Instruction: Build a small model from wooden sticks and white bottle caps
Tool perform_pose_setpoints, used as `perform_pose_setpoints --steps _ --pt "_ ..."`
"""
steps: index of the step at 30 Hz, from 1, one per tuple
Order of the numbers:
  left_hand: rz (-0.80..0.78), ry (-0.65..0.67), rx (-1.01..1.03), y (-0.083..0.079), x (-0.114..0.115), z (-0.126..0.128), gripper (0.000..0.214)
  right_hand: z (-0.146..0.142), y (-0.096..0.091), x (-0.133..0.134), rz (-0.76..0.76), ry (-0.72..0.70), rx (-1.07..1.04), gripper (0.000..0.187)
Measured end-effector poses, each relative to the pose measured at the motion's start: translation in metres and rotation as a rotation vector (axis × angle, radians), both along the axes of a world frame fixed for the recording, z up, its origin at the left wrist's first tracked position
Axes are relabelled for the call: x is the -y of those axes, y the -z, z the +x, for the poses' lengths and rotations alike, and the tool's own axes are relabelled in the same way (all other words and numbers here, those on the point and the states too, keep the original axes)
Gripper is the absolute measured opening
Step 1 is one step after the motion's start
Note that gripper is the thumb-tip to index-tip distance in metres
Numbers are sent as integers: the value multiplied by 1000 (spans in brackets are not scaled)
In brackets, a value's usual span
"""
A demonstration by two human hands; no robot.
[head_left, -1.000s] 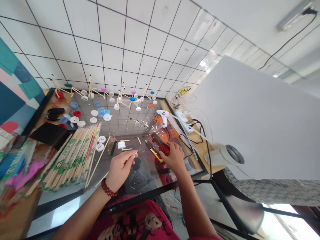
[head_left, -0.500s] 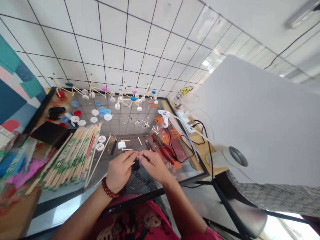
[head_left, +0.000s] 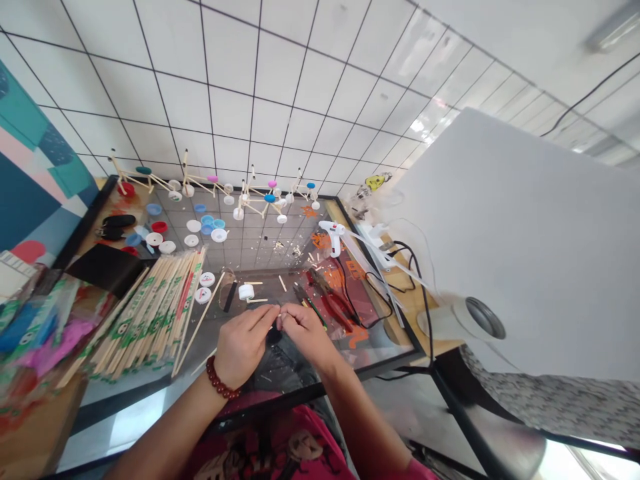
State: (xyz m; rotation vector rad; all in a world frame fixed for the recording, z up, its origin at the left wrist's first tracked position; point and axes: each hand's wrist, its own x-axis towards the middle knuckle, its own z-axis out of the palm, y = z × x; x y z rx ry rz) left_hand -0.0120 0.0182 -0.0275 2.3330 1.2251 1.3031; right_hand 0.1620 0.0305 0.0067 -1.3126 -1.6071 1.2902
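Note:
My left hand [head_left: 244, 341], with a beaded bracelet [head_left: 220, 380] on its wrist, is closed in a pinch. Its fingertips meet those of my right hand [head_left: 306, 337], closed the same way, over the near part of the glass tabletop [head_left: 270, 263]. Something small and pale shows between the fingertips, too small to name. Just beyond the left hand are a white bottle cap [head_left: 246, 292] and short wooden stick pieces [head_left: 258, 301]. Pliers with red handles [head_left: 336, 303] lie to the right of my right hand.
Bundled wrapped chopsticks [head_left: 145, 317] lie left. Coloured bottle caps [head_left: 207, 227] and stick-and-cap models [head_left: 260, 200] stand toward the tiled wall. A white glue gun [head_left: 333, 235], its cord and a power strip [head_left: 377, 245] are right. Wood scraps [head_left: 296, 251] litter the glass.
The view has shifted slightly, so the scene sits a little further right. Both hands stay pinched together at the fingertips, with only a small shift of the fingers.

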Motion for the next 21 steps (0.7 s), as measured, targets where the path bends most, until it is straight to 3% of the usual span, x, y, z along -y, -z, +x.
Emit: perform_pose_setpoints --steps 7,12,15,18,21 --pt "-201 1 173 1 1 2 46 -18 18 1 -6 118 -200 32" --pt "-562 -64 492 -10 -1 5 25 -14 6 2 212 43 97 25" --pt "-735 -70 629 -16 -4 6 26 -11 3 2 273 96 181 22" --pt "-646 -62 576 -18 -5 4 24 -8 2 1 213 202 69 16" --pt "-513 -45 501 -16 -4 1 24 -7 -2 0 179 181 33 18"
